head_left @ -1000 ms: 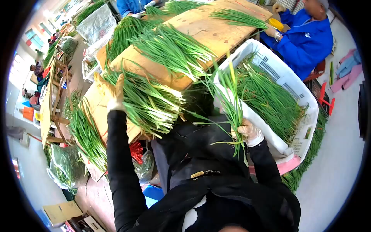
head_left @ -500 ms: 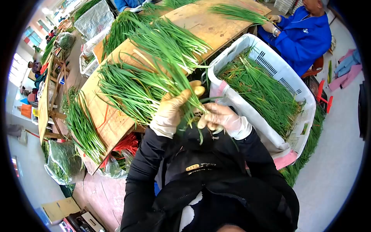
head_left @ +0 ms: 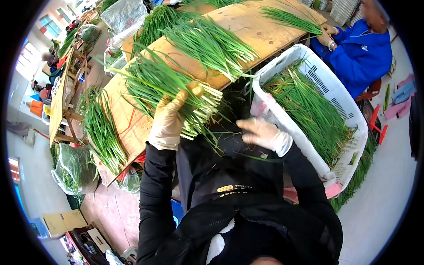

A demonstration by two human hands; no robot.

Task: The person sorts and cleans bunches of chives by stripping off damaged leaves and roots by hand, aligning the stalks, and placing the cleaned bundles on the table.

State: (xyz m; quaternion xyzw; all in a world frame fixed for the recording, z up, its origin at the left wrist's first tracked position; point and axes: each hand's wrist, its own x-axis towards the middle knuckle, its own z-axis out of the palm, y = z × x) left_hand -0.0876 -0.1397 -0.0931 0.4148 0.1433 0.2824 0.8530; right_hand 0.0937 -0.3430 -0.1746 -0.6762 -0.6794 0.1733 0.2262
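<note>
My left hand, in a pale glove, is closed around some green chives over a pile of white-ended chives at the table's near edge. Where the held stalks end and the pile begins is hard to make out. My right hand, also gloved and slightly blurred, hovers above my dark apron with fingers stretched out and nothing visible in them. Loose leaf scraps lie on the apron below it. Just right of that hand stands a white plastic crate with more chives inside.
Two more bunches, a chive bunch behind and a chive bunch at left, lie on the wooden table. A person in blue handles chives across the corner. A filled plastic bag sits on the floor at left.
My hands have moved apart. The left has carried its chives left and down onto the pile; the right has let go of the root ends and drawn away rightward. The view has shifted slightly.
</note>
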